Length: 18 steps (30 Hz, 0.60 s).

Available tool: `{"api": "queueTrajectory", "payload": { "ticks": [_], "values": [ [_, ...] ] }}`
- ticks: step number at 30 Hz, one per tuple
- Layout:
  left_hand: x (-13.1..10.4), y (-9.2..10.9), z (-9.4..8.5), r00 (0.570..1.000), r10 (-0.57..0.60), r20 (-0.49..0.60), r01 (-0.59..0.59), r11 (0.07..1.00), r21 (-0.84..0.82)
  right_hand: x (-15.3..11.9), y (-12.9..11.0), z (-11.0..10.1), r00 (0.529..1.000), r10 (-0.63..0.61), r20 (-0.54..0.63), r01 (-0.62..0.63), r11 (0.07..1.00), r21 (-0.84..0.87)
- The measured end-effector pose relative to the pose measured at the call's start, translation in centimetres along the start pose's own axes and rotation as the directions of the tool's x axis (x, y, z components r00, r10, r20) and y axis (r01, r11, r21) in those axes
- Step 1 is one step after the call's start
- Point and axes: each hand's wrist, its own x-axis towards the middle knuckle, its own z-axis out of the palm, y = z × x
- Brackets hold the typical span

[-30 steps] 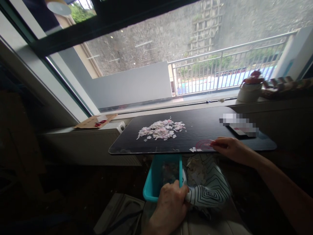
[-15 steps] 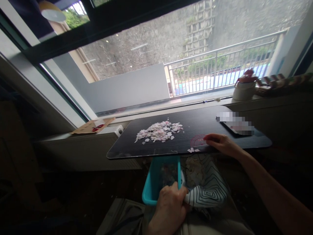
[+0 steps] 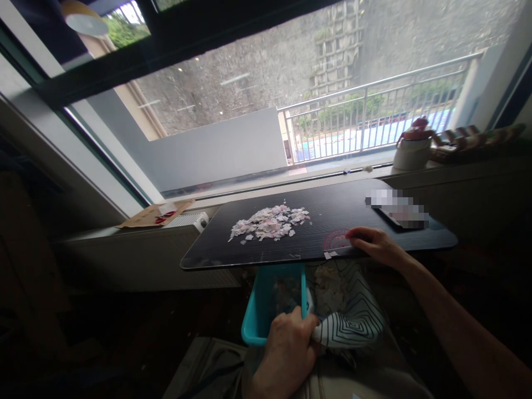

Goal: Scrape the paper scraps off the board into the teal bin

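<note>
Gripping the near right rim of the turquoise bin (image 3: 254,327) with the left hand (image 3: 286,349), fingers curled down tight, just below the worktop (image 3: 332,205)! Perhaps pinching a fold of the white line-patterned bag (image 3: 353,330) too; impossible to tell behind the knuckles. Over to the right hand (image 3: 376,244): nearly closed, fingertips at the right end of the red see-through protractor (image 3: 334,240), keeping it flat close to the front edge. And just in front of it, right on the brink, a few loose white scraps (image 3: 331,255)!

Looks like the scraping step, judging by that straight side set behind the strays. Calls now for a short, low draw toward the body, over the edge, with bin and bag held snug underneath; no lifting, no flicking. Pale crumpled paper (image 3: 330,288) down in the bag, and something too murky to name in the bin.

Further out, well left of the protractor: the big heap of paper bits (image 3: 270,223), untouched by either hand. Off to the right, a flat phone-like object (image 3: 399,213), blurred over. Beyond, on the sill, a pale lidded pot (image 3: 411,152), then railings (image 3: 361,122) outside.
</note>
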Motion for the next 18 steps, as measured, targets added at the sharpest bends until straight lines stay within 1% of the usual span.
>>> {"api": "queueTrajectory", "payload": {
  "ticks": [6,12,14,18],
  "values": [
    [0.04,-0.06,0.05,1.000,0.008,0.000,-0.008,1.000,-0.003,-0.16,-0.15,-0.31,0.999,0.007,0.034,-0.007,1.000,-0.001],
    [-0.03,-0.16,0.33,1.000,0.018,-0.023,-0.018,1.000,0.004,-0.27,-0.02,-0.26,0.992,0.050,-0.118,-0.046,0.998,0.038],
    [-0.04,-0.18,0.36,0.999,0.022,-0.029,-0.022,1.000,0.004,-0.29,-0.11,-0.21,0.990,0.059,-0.130,-0.056,0.998,0.031],
    [-0.05,-0.11,0.26,0.999,0.020,-0.032,-0.019,1.000,0.011,-0.32,-0.24,-0.22,0.992,0.062,-0.107,-0.056,0.996,0.065]
  ]
}}
